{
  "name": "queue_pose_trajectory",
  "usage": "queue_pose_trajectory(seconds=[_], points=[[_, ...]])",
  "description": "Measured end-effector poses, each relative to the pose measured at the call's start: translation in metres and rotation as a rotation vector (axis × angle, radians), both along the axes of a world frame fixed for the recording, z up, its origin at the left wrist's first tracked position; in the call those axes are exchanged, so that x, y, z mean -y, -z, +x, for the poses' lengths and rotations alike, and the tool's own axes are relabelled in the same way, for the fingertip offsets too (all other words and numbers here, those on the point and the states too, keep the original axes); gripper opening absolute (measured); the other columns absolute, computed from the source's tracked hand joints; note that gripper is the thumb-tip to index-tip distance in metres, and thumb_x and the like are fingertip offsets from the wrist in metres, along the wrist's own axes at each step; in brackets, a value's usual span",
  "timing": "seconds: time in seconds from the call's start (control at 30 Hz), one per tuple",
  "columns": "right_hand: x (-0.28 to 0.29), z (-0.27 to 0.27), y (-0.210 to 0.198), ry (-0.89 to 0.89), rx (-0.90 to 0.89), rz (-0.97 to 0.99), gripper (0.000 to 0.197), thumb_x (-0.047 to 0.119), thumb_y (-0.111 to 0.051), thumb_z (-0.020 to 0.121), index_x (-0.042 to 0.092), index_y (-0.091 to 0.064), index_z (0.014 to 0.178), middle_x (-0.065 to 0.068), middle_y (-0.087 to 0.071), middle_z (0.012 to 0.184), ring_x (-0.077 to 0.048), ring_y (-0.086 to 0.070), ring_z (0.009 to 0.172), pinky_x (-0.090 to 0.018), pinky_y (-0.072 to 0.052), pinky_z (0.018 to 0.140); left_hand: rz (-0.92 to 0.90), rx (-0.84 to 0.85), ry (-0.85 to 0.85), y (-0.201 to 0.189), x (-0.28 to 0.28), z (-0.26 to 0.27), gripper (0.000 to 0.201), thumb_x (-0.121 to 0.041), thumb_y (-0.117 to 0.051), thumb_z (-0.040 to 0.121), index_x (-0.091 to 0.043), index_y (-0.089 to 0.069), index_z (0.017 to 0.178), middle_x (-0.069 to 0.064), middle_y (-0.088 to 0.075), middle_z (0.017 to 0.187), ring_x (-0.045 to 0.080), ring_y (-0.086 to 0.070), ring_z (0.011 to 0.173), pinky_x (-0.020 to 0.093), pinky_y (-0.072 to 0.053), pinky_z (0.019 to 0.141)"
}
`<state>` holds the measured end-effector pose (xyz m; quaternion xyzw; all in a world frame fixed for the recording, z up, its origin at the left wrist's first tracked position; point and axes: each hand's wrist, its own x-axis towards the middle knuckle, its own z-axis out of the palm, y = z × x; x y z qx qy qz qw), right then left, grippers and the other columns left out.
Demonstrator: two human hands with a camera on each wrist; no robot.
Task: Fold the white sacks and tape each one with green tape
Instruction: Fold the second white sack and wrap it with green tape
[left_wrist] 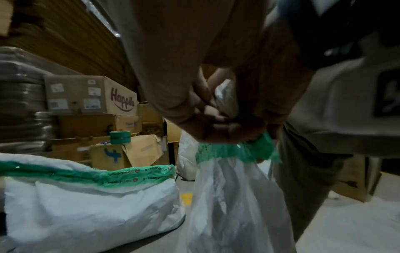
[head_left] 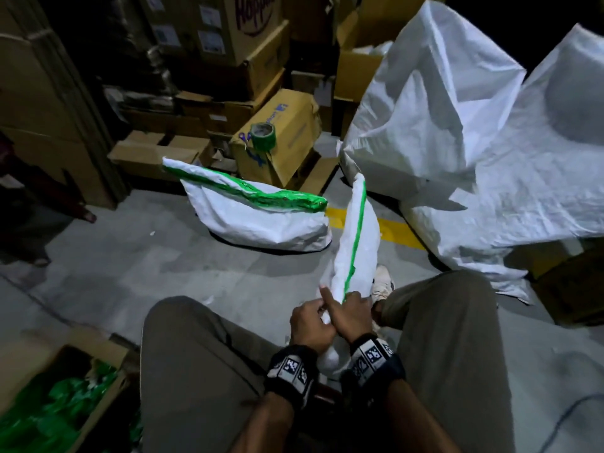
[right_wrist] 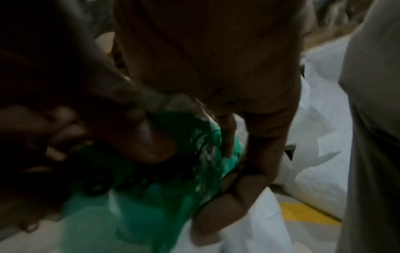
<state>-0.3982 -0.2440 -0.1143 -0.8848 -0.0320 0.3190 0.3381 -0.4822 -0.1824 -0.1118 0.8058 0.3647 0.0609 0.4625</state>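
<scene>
White woven sack [head_left: 354, 237], folded into a narrow strip with a green tape [head_left: 355, 223] seam along its length, stands tilted away from the person, its near end gathered between both hands above the lap. The left hand [head_left: 309, 322] and right hand [head_left: 351, 313] sit pressed together, each with fingers curled round the bunched end where the green band meets the white cloth; the left thumb is raised against the strip. Beyond the hands, on the floor [head_left: 137, 263], lies a finished sack [head_left: 261, 220] sealed along its top with green tape. Farther off, a green tape roll [head_left: 263, 136] rests on a cardboard box [head_left: 281, 135]. To the right of the hands, loose unfolded sacks [head_left: 457, 125] are heaped.

Hazards, as judged: the stiff weave may spring the fold open if either grip slackens, peeling the seam. The roll lies well beyond reach, so fetching it would need one hand freed, leaving the fold poorly held. Crumpled tape at the end may bond weakly.
</scene>
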Motion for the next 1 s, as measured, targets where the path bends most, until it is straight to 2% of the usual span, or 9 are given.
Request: queue_pose_trajectory(seconds=[0.13, 0.2, 0.37, 0.53, 0.67, 0.73, 0.83, 0.93, 1.0], points=[[-0.001, 0.011, -0.003, -0.146, 0.161, -0.121, 0.039, 0.026, -0.06, 0.091, 0.001, -0.054, 0.12, -0.023, -0.055, 0.129, -0.038, -0.055, 0.121, -0.036, -0.042, 0.096, -0.057, -0.179, 0.318, -0.012, -0.01, -0.004, 0.026, -0.025, -0.064, 0.064, -0.005, -0.069, 0.079, 0.011, -0.069, 0.074, 0.019, -0.062, 0.067, 0.039, -0.056, 0.066], [-0.002, 0.011, -0.004, -0.24, 0.232, -0.143, 0.032, 0.019, -0.06, 0.089, -0.002, -0.059, 0.113, -0.022, -0.061, 0.123, -0.037, -0.057, 0.118, -0.036, -0.043, 0.094, -0.075, -0.31, 0.411, -0.025, -0.028, 0.004, 0.011, -0.011, -0.064, 0.072, -0.012, -0.073, 0.078, 0.011, -0.074, 0.08, 0.018, -0.067, 0.069, 0.038, -0.06, 0.071], [0.003, -0.002, -0.014, -0.391, 0.364, -0.143, 0.026, 0.018, -0.057, 0.09, 0.003, -0.06, 0.111, -0.019, -0.062, 0.12, -0.039, -0.058, 0.115, -0.039, -0.043, 0.093, 0.165, -0.237, 0.078, -0.041, -0.062, 0.065, 0.015, -0.026, -0.057, 0.085, -0.019, -0.07, 0.089, 0.01, -0.073, 0.101, 0.032, -0.067, 0.1, 0.039, -0.055, 0.089], [0.01, -0.021, -0.026, -0.603, 0.52, -0.154, 0.027, 0.026, -0.054, 0.086, 0.015, -0.06, 0.11, -0.011, -0.066, 0.112, -0.038, -0.063, 0.105, -0.04, -0.048, 0.083, -0.138, -0.371, 0.129, -0.011, -0.074, 0.119, 0.102, -0.081, -0.071, 0.062, -0.009, -0.057, 0.132, 0.009, -0.062, 0.13, 0.029, -0.063, 0.116, 0.03, -0.05, 0.092], [0.027, -0.006, -0.025, -0.649, 0.36, -0.119, 0.043, 0.052, -0.047, 0.091, 0.021, -0.062, 0.117, -0.009, -0.066, 0.12, -0.036, -0.06, 0.113, -0.04, -0.047, 0.088, 0.144, -0.397, 0.062, 0.015, -0.084, 0.128, 0.05, -0.029, -0.069, 0.088, -0.006, -0.06, 0.131, 0.018, -0.064, 0.131, 0.034, -0.061, 0.121, 0.035, -0.051, 0.095], [0.037, 0.012, -0.028, -0.583, 0.234, -0.031, 0.045, 0.06, -0.049, 0.089, 0.035, -0.064, 0.123, -0.003, -0.065, 0.128, -0.032, -0.057, 0.12, -0.038, -0.045, 0.092, 0.262, -0.369, 0.054, 0.018, -0.078, 0.132, 0.037, -0.019, -0.065, 0.087, -0.006, -0.064, 0.123, 0.018, -0.067, 0.123, 0.035, -0.062, 0.116, 0.038, -0.051, 0.094], [0.042, 0.036, -0.033, -0.476, 0.226, 0.126, 0.043, 0.066, -0.037, 0.089, 0.042, -0.069, 0.105, 0.0, -0.069, 0.121, -0.026, -0.061, 0.116, -0.034, -0.046, 0.089, 0.424, -0.28, 0.205, 0.011, -0.067, 0.14, 0.031, -0.015, -0.064, 0.085, -0.008, -0.066, 0.116, 0.018, -0.07, 0.114, 0.036, -0.064, 0.11, 0.039, -0.05, 0.092], [0.036, 0.064, -0.032, -0.32, 0.435, 0.172, 0.032, 0.044, -0.044, 0.103, 0.032, -0.063, 0.126, -0.005, -0.065, 0.124, -0.027, -0.06, 0.114, -0.035, -0.043, 0.087, 0.556, -0.195, 0.361, -0.012, -0.062, 0.145, 0.041, -0.012, -0.059, 0.085, -0.014, -0.062, 0.125, 0.019, -0.069, 0.111, 0.039, -0.064, 0.107, 0.041, -0.049, 0.09], [0.034, 0.084, -0.037, -0.3, 0.622, 0.146, 0.056, 0.021, -0.061, 0.095, 0.033, -0.043, 0.147, -0.006, -0.05, 0.141, -0.029, -0.051, 0.124, -0.041, -0.046, 0.093, 0.715, -0.262, 0.471, -0.033, -0.059, 0.147, 0.044, -0.012, -0.057, 0.09, -0.014, -0.056, 0.133, 0.021, -0.066, 0.113, 0.041, -0.062, 0.107, 0.043, -0.048, 0.089]])
